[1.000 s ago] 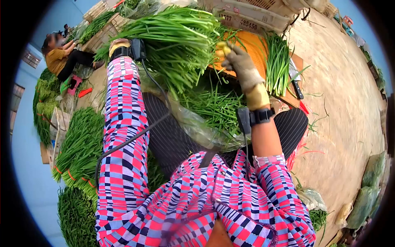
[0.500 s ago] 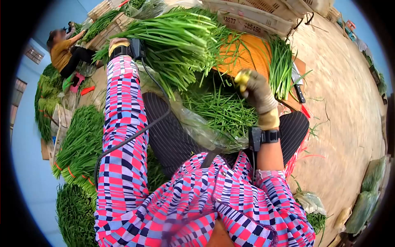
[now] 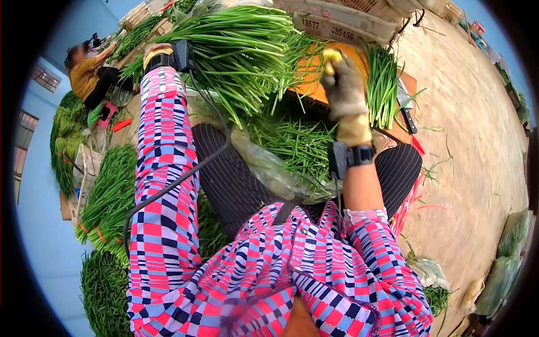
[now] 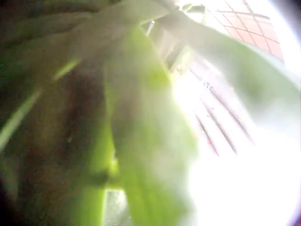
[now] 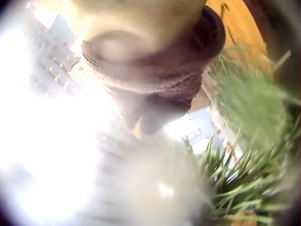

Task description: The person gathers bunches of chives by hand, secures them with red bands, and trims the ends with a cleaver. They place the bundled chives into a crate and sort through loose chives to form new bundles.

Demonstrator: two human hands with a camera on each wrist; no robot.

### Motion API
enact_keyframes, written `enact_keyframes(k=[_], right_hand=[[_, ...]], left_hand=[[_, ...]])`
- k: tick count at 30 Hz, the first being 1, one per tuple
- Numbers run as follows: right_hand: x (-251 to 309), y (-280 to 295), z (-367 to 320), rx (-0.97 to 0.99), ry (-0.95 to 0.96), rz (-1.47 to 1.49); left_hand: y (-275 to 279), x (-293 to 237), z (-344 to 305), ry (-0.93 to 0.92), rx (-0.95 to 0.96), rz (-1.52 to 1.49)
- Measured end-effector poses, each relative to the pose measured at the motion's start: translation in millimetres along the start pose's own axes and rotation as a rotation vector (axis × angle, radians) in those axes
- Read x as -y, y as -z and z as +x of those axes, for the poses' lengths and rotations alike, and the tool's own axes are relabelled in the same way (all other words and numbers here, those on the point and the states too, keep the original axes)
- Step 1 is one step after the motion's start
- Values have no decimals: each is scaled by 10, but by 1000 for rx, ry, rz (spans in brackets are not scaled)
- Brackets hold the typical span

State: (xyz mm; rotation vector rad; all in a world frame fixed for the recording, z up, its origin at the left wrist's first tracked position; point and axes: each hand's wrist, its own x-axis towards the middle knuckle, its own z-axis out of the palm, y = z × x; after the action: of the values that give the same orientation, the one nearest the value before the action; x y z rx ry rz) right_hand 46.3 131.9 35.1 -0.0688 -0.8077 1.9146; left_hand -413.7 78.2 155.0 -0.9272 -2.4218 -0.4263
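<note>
The work in hand looks to be cleaning and tidying a big bunch of green stalks (image 3: 236,45), though that is my guess; the left hand (image 3: 156,49) grips the bunch and holds it up in the air, above the person's knee and the clear plastic sheet (image 3: 264,168); leaves hide most of its fingers; the right hand (image 3: 345,87), in a glove with yellow tips, is a little apart from the bunch, over the orange part of the low tabletop (image 3: 412,84); its fingers look bent, but I cannot tell if they pinch a thin stalk or hold nothing; the right wrist view is too bright and blurry to help.

I think the next move calls for a firm left hold, so the bunch does not slip apart, and soft right fingers to pick out messy bits without pulling good stalks away.

The bunch is bright green, long and thin; its stalks lie mostly side by side, with the paler ends fanned out toward the right; some loose ones hang down; short green bits (image 3: 297,143) lie in a heap on the sheet; a smaller bunch (image 3: 382,90) lies on the tabletop, near a knife (image 3: 410,119).
</note>
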Motion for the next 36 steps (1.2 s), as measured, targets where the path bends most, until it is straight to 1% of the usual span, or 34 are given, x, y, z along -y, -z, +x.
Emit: enact_keyframes(k=[3, 4, 5, 7, 8, 9, 11, 14, 16, 18, 19, 20, 22, 24, 25, 28, 29, 30, 32, 34, 35, 36], right_hand=[[-13, 138, -191, -188, -292, -595], [-93, 104, -105, -230, -338, -654], [-316, 255, 110, -205, -214, -823], [-542, 156, 378, -170, -124, -977], [-492, -76, 457, -159, -165, -965], [-442, -205, 513, -146, -156, -948], [-402, -323, 578, -120, -146, -920], [-165, 19, 231, -110, -185, -561], [-115, 447, -82, -53, -301, -595], [-318, 615, -237, -72, -466, -769], [-349, 391, -276, -112, -418, -596], [-505, 317, -217, -70, -192, -706], [-615, -59, -57, -91, -41, -685], [-677, -267, 162, -164, -52, -682], [-526, -376, 148, -181, -2, -627], [-600, -218, 160, -297, 0, -434], [-545, -225, 48, -321, -35, -393], [-559, -87, 15, -342, -38, -317], [-545, 254, -170, -325, -33, -248], [-499, 474, -411, -330, -157, -538], [-411, 488, -553, -243, -376, -647], [-393, 476, -605, -219, -542, -821]], left_hand=[[57, -50, 17, 13, -15, -34], [59, -102, 18, 15, -17, -53], [79, -161, 19, 18, -16, -71], [116, -256, 29, 29, -24, -100], [169, -295, -17, 43, -19, -123], [79, -268, 59, 5, -77, -82], [96, -237, 104, -25, -102, -72], [153, -181, 154, -50, -119, -93], [194, -161, 165, -60, -125, -99], [214, -158, 178, -67, -128, -114], [214, -151, 194, -69, -124, -121], [211, -176, 202, -81, -125, -129], [230, -208, 204, -95, -129, -138], [243, -239, 193, -117, -132, -144], [250, -268, 180, -131, -131, -149], [235, -350, 158, -180, -128, -174], [240, -359, 150, -191, -132, -188], [250, -375, 140, -204, -135, -203], [273, -432, 113, -228, -140, -236], [288, -469, 121, -248, -145, -257], [290, -480, 103, -257, -147, -272], [302, -507, 98, -270, -149, -291]])
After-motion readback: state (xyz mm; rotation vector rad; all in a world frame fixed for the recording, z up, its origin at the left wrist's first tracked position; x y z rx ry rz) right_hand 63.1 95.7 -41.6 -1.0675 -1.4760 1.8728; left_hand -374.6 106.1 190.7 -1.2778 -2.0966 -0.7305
